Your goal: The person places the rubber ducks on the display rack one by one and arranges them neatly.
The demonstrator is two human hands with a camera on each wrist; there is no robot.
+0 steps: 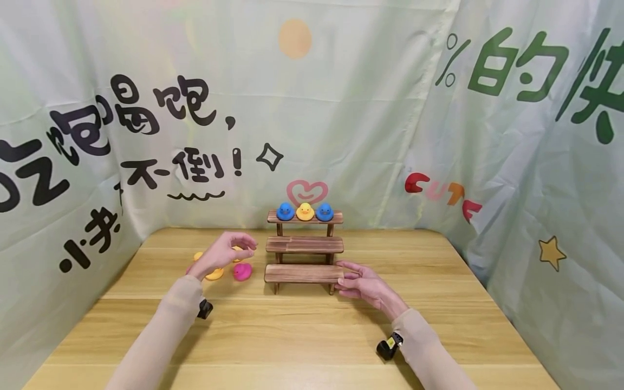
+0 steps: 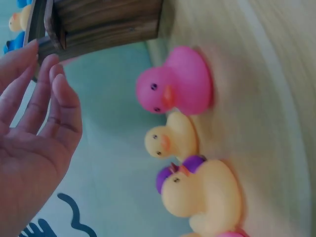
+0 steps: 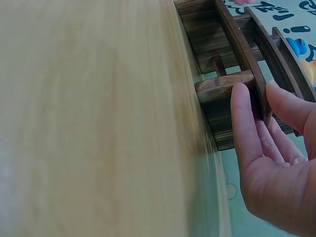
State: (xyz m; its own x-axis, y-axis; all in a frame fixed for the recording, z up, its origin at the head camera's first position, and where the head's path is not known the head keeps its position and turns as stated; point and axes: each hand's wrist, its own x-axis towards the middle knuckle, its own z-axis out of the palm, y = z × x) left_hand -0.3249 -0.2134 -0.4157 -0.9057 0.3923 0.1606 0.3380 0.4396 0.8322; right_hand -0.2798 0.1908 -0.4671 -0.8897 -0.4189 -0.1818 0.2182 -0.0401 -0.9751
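A three-tier wooden display stand [image 1: 302,273] stands at mid-table. Its top tier carries a blue duck [image 1: 285,212], a yellow duck [image 1: 305,212] and another blue duck [image 1: 324,212] in a row. My right hand [image 1: 365,286] holds the right end of the lowest tier; in the right wrist view its thumb lies at the board's edge, with fingers beside the leg and below. Left of the stand my left hand [image 1: 226,252] hovers with relaxed, slightly bent fingers and nothing in them. A pink duck [image 2: 187,84] and several yellow ducks sit near it on the table.
In the left wrist view, a small yellow duck [image 2: 170,138] sits between the pink duck and a yellow duck with purple on its head [image 2: 207,197]. Printed fabric [image 1: 341,135] hangs behind the table [image 1: 292,346] and along both sides.
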